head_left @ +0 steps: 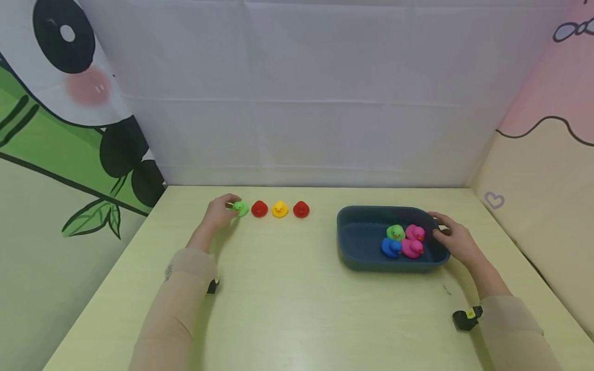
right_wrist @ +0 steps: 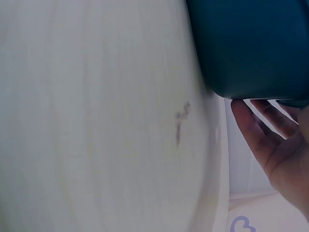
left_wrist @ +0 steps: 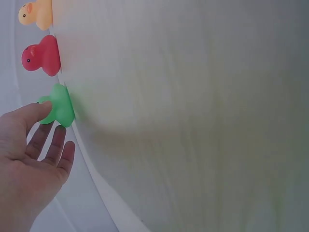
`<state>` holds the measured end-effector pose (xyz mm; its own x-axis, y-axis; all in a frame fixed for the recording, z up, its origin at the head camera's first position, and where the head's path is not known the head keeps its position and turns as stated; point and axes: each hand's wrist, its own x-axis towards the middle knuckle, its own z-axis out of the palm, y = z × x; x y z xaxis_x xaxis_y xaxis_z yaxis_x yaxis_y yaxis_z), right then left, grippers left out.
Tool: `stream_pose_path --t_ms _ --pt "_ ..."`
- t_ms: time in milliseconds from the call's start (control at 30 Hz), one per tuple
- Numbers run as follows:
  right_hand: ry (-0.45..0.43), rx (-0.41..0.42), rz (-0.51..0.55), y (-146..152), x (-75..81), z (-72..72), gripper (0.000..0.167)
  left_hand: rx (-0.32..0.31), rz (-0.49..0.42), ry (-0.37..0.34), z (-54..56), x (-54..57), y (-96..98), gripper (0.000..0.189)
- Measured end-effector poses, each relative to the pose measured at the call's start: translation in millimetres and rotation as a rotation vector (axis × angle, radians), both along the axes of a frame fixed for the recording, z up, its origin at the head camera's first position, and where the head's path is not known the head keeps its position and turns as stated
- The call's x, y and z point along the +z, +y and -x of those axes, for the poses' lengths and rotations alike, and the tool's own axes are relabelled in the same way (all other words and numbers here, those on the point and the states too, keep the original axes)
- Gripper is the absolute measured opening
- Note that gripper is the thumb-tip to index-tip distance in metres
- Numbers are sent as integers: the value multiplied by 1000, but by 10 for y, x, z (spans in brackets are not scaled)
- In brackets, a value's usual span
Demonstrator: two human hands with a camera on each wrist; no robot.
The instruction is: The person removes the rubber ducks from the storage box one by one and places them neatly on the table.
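Note:
At the left end of a row of toy ducks, my left hand [head_left: 220,212] pinches a green rubber duck [head_left: 241,208]. In the left wrist view the thumb lies on the head of that green duck [left_wrist: 62,107], and the other fingers curl beneath it. A red duck [head_left: 259,208], a yellow duck [head_left: 280,209] and another red duck [head_left: 301,209] continue the row to the right. My right hand [head_left: 458,241] grips the right end of a dark blue bin [head_left: 362,265], thumb over the rim and fingertips against the outer wall.
Inside the bin sit a second green duck [head_left: 396,232], a blue duck [head_left: 391,248] and two pink ducks [head_left: 412,249], grouped toward its right side. The light wooden table [head_left: 287,309] meets a white backdrop [head_left: 297,134] behind the row. Printed panels stand at both sides.

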<state>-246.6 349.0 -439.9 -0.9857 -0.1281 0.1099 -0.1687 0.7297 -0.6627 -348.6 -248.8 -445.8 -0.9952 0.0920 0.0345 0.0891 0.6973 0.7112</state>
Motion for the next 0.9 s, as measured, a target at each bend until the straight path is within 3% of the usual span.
stream_pose_path --t_ms 167,300,600,900 --pt "-9 2 7 -4 -20 1 49 -4 20 -1 -16 19 -44 46" --pt "-1 1 13 -8 -10 -8 48 -29 50 48 -45 71 -94 50" --pt "15 3 2 -5 12 -7 48 -35 80 87 -143 311 -11 51" --pt "17 6 3 -6 16 -11 48 11 74 75 -274 507 149 49"
